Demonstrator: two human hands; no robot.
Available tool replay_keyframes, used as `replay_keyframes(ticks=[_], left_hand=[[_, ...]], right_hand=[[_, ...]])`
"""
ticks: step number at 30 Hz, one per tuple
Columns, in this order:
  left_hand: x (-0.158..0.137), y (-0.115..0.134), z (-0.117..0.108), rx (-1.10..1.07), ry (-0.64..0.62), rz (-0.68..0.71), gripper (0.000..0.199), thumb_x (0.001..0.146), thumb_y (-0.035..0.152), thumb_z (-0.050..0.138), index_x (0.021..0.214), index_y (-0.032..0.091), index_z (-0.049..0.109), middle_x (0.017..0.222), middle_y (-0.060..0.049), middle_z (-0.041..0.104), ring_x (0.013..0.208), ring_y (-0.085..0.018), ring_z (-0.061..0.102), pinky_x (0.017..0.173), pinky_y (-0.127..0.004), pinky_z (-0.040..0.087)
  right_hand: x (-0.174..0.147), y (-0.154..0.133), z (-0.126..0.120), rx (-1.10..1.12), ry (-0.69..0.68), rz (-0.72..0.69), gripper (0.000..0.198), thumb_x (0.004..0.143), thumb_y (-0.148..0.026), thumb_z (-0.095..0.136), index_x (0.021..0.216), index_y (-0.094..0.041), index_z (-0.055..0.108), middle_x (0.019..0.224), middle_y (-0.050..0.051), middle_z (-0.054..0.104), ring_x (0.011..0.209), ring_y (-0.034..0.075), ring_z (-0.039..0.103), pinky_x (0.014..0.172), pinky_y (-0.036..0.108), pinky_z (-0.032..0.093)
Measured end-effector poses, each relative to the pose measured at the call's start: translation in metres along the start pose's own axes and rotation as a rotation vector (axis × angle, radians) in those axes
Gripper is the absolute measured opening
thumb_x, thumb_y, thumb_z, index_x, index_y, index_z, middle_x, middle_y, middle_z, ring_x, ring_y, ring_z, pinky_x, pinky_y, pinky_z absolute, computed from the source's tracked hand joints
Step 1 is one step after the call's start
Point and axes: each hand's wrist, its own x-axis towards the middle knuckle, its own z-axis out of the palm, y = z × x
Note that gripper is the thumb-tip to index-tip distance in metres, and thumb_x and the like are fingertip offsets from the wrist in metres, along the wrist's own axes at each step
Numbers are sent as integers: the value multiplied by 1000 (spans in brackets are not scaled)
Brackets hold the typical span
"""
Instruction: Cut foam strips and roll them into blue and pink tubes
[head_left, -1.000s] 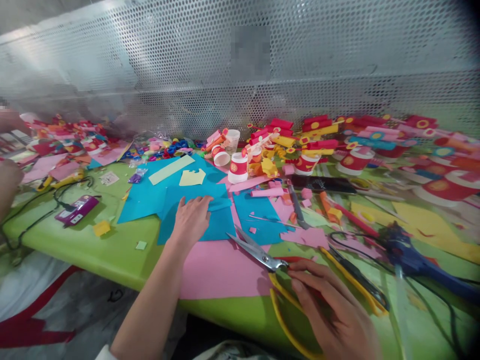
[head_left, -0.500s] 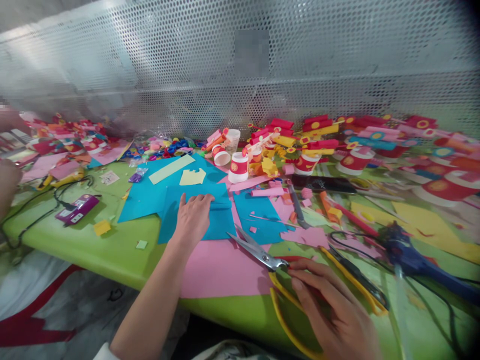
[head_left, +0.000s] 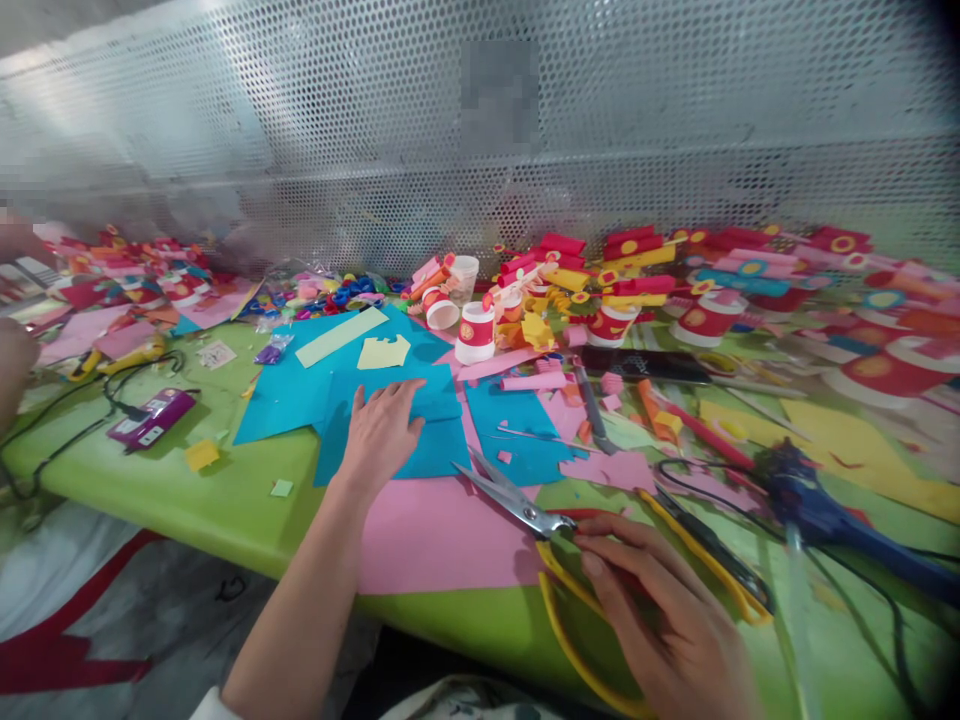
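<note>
My left hand [head_left: 382, 430] lies with its fingers spread on a blue sheet of paper [head_left: 337, 445]. Part of the sheet is hidden under the hand. Beneath its near side a pink sheet [head_left: 450, 545] shows. My right hand [head_left: 667, 610] holds a pair of scissors [head_left: 517, 500] with yellow and red handles. The blades are parted and point left over the pink sheet and the edge of the blue one. Past my left fingers lie a pale yellow strip [head_left: 341, 337] and a notched pale yellow piece [head_left: 382, 352].
Paper cups [head_left: 475, 333] with red bands and paper rolls stand along the metal mesh [head_left: 360, 130]. At the right are a blue glue gun [head_left: 817, 510] with a cord and a yellow-handled tool [head_left: 712, 555]. A purple device [head_left: 151, 418] sits left. Another person's arm [head_left: 15, 370] shows at the far left.
My left fingers have spread apart, with the thumb now out to the right, on the blue sheet. My right hand and the scissors have hardly moved.
</note>
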Motion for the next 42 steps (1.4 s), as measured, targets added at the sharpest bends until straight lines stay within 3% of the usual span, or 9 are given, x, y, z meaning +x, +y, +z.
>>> replay_keyframes(ticks=[3, 5, 9, 11, 16, 24, 31, 34, 42], left_hand=[[2, -4, 0, -155, 120, -13, 49, 94, 8, 48, 138, 28, 59, 139, -10, 69, 134, -32, 61, 124, -66, 25], [5, -7, 1, -312, 222, -7, 47, 94, 6, 43, 131, 27, 63, 133, -9, 72, 128, -29, 66, 120, -61, 36], [12, -13, 3, -660, 406, 34, 34, 98, 14, 42, 121, 26, 66, 127, -8, 73, 100, -23, 77, 95, -43, 60], [15, -14, 4, -792, 490, 54, 27, 99, 20, 46, 117, 24, 66, 126, -7, 72, 94, -20, 78, 88, -38, 63], [18, -11, -1, -1044, 660, 64, 18, 97, 29, 59, 111, 21, 66, 117, -8, 74, 99, -22, 78, 91, -39, 65], [16, -5, -7, -1137, 645, -10, 20, 92, 31, 69, 107, 18, 71, 112, -9, 78, 100, -23, 78, 87, -37, 66], [12, 0, -13, -1062, 577, -106, 24, 90, 35, 73, 105, 17, 73, 104, -8, 82, 56, -12, 71, 54, -25, 58], [11, 0, -13, -1050, 577, -102, 23, 88, 36, 74, 101, 17, 74, 95, -7, 82, 55, -11, 69, 54, -24, 57], [12, -2, -11, -980, 577, -130, 19, 86, 36, 75, 92, 18, 73, 66, 2, 63, 57, -10, 56, 52, -22, 43]], right_hand=[[2, -1, -2, -44, -18, -60, 14, 95, -27, 67, 106, -30, 75, 117, 4, 72, 105, 21, 72, 93, 35, 61], [4, -1, -3, -70, -26, -104, 13, 95, -26, 67, 106, -30, 74, 116, 4, 72, 102, 19, 73, 91, 32, 61], [8, -3, -3, -85, -5, -129, 11, 96, -27, 65, 103, -29, 74, 112, 4, 74, 100, 18, 74, 87, 30, 62], [9, -4, -3, -89, -2, -135, 11, 96, -27, 65, 103, -28, 74, 111, 4, 74, 98, 18, 75, 87, 29, 62], [10, -5, -3, -84, -2, -140, 11, 97, -27, 65, 103, -28, 74, 110, 4, 74, 97, 18, 75, 87, 29, 62], [7, -5, -4, -88, -6, -139, 11, 98, -27, 64, 104, -29, 73, 112, 4, 73, 100, 17, 74, 89, 29, 61], [10, -6, -4, -90, -13, -143, 11, 98, -26, 64, 104, -28, 72, 112, 5, 73, 99, 17, 74, 88, 29, 61], [9, -6, -3, -96, -16, -138, 10, 98, -27, 64, 104, -28, 73, 111, 5, 74, 99, 17, 74, 87, 29, 62], [11, -6, -4, -89, -19, -141, 10, 97, -26, 65, 102, -28, 74, 111, 4, 74, 99, 18, 74, 87, 28, 62]])
